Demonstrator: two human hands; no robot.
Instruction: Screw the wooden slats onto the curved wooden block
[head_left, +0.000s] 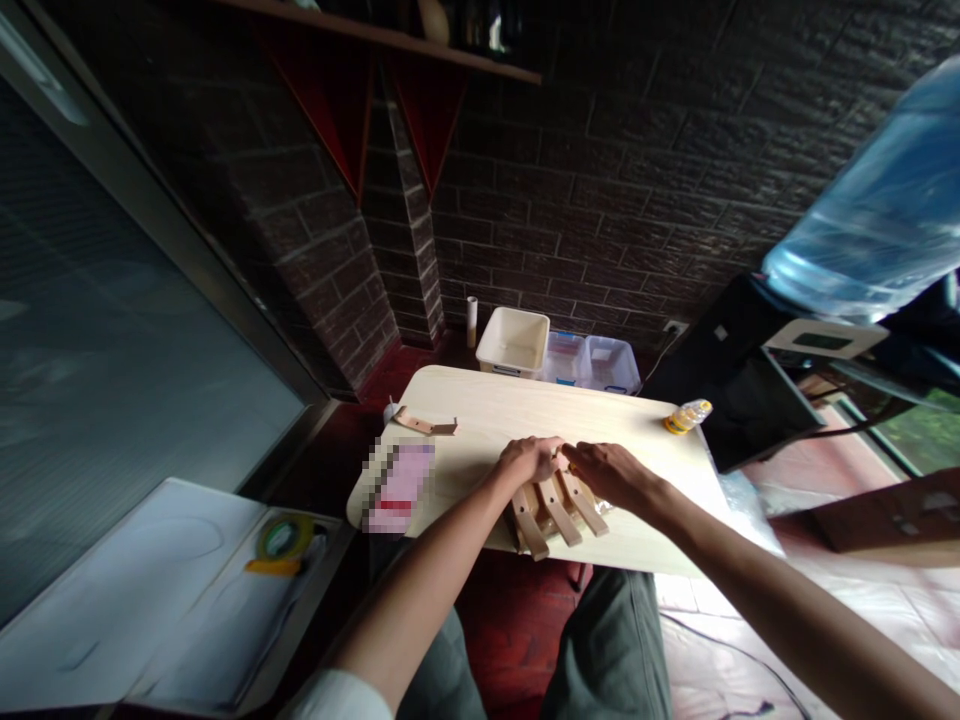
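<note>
Both of my hands meet over the front half of a pale wooden table (487, 400). My left hand (531, 460) is closed at the upper ends of several curved wooden pieces (559, 515). From the right, my right hand (607, 470) reaches the same spot with its fingers bent together. What either hand pinches is too small to make out. The wooden pieces lie side by side, with dark holes in them, and stick out toward the table's front edge. Another bent wooden piece (425, 424) lies at the table's back left.
A yellow-capped clear bottle (686, 417) lies at the table's right. A pink item (405, 485), partly pixelated, is at the left. Bins (514, 340) stand behind the table. Yellow-green tape (285, 538) rests on a white surface at lower left. A water dispenser (750, 350) stands at right.
</note>
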